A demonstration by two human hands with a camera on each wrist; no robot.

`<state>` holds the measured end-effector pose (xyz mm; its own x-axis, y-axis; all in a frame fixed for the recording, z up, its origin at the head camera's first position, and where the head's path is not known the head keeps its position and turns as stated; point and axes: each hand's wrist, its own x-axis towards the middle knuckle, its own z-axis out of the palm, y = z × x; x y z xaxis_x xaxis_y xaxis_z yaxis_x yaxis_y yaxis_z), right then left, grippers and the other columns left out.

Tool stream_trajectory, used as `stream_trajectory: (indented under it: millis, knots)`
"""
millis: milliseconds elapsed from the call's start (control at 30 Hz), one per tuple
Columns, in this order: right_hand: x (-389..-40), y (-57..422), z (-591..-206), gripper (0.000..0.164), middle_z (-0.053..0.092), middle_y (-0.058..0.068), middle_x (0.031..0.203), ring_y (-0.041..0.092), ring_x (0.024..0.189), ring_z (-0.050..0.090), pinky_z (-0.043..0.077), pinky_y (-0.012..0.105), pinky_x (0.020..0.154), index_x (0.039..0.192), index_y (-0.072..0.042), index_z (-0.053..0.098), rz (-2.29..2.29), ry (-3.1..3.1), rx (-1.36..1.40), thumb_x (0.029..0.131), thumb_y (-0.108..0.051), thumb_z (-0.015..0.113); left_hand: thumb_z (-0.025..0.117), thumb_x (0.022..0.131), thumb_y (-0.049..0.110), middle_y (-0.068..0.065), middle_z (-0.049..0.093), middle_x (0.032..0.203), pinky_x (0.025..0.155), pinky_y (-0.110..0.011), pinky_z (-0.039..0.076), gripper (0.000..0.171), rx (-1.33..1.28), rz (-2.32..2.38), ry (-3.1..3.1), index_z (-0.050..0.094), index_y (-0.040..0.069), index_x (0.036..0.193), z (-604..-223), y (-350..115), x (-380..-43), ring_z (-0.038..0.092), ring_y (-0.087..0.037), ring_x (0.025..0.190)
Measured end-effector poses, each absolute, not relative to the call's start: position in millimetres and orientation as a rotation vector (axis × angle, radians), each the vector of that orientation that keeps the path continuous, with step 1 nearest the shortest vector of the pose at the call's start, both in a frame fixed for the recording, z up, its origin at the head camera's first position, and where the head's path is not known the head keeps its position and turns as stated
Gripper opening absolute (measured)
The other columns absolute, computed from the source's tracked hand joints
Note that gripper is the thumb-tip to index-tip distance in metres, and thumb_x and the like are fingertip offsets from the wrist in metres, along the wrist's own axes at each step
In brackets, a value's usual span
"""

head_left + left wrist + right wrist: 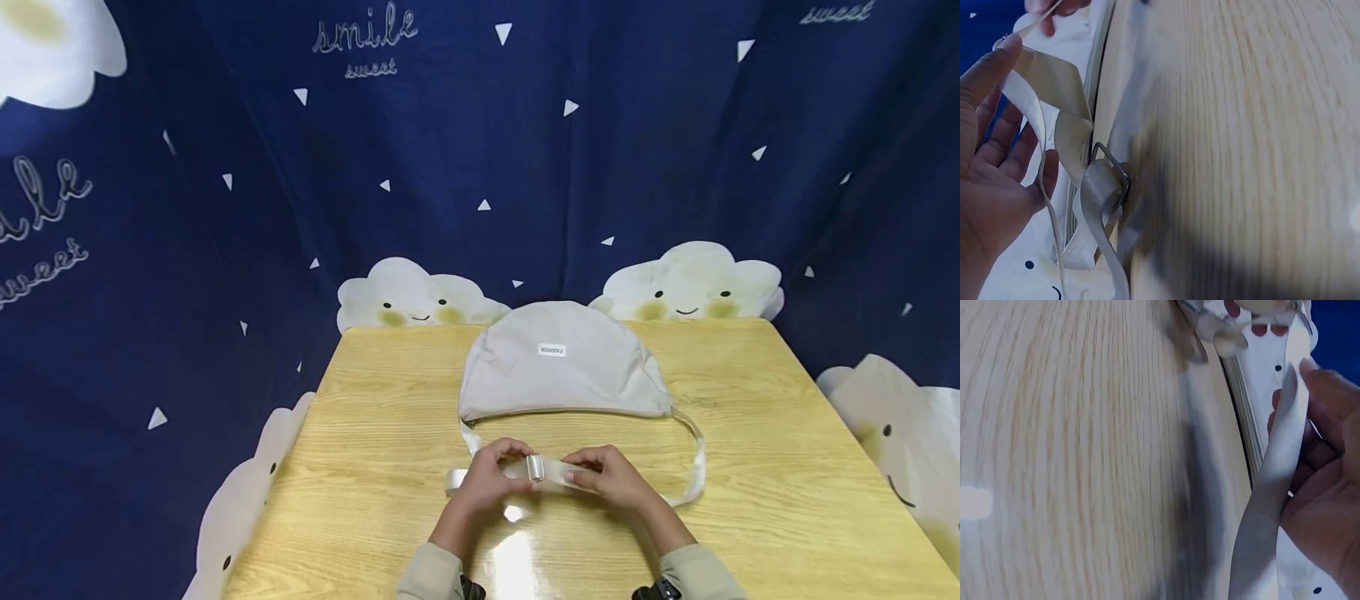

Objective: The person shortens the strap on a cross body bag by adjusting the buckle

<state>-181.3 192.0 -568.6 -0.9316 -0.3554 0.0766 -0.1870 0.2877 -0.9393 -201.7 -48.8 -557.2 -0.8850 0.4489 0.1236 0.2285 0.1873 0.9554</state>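
A pale half-round bag with a small white label lies on the wooden table. Its light strap loops toward the near side. My left hand pinches the strap next to a metal slider buckle. A little to the right, my right hand pinches the same strap between thumb and fingers. In the left wrist view, folds of strap hang below the left hand, and a metal ring sits around one fold. The right wrist view has the strap running down past the right hand.
The wooden table extends to both sides of the bag. Behind it hangs a dark blue curtain with white triangles and cloud faces. Glare shows on the near tabletop. Dark bands sit at both wrists.
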Motion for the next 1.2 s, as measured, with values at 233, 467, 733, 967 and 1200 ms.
stream_trajectory:
  millis: [233, 467, 733, 967, 1200]
  knots:
    - [-179, 201, -574, 0.015, 0.065, 0.001, 0.077, 0.009, 0.065, 0.053, 0.044, 0.022, 0.057, 0.091, 0.000, 0.070, -1.681, 2.437, -0.492, 0.086, -0.014, 0.067, 0.079, 0.067, -0.004, -0.016, 0.063, 0.093, 0.081, -0.053, 0.044, 0.037, 0.685, 1.792, 2.184, 0.063, -0.003, 0.101, -532, -52, -194, 0.056, -0.043, 0.089]
    - [-178, 199, -571, 0.013, 0.065, 0.003, 0.079, 0.008, 0.066, 0.052, 0.044, 0.023, 0.057, 0.089, -0.001, 0.070, -1.726, 2.429, -0.504, 0.088, -0.013, 0.065, 0.079, 0.068, -0.005, -0.016, 0.062, 0.094, 0.081, -0.051, 0.045, 0.037, 0.671, 1.787, 2.182, 0.063, -0.003, 0.101, -530, -52, -192, 0.056, -0.042, 0.090]
    - [-182, 196, -567, 0.011, 0.064, 0.002, 0.080, 0.006, 0.066, 0.051, 0.044, 0.022, 0.057, 0.090, 0.001, 0.069, -1.731, 2.437, -0.557, 0.090, -0.006, 0.061, 0.079, 0.069, -0.002, -0.015, 0.065, 0.095, 0.081, -0.045, 0.047, 0.037, 0.692, 1.826, 2.191, 0.065, -0.002, 0.102, -532, -50, -193, 0.058, -0.036, 0.090]
    - [-178, 184, -543, 0.012, 0.064, 0.009, 0.082, 0.009, 0.068, 0.052, 0.044, 0.023, 0.060, 0.092, 0.007, 0.067, -1.795, 2.316, -0.557, 0.090, -0.001, 0.058, 0.079, 0.069, -0.003, -0.015, 0.065, 0.097, 0.082, -0.048, 0.047, 0.037, 0.693, 1.845, 2.166, 0.065, -0.003, 0.103, -533, -49, -194, 0.060, -0.033, 0.090]
    - [-179, 170, -538, 0.013, 0.066, 0.008, 0.084, 0.009, 0.071, 0.054, 0.045, 0.023, 0.061, 0.092, 0.010, 0.066, -1.833, 2.265, -0.572, 0.089, 0.000, 0.059, 0.079, 0.070, -0.001, -0.005, 0.067, 0.095, 0.080, -0.039, 0.049, 0.037, 0.681, 1.827, 2.118, 0.066, 0.002, 0.104, -537, -45, -194, 0.061, -0.027, 0.089]
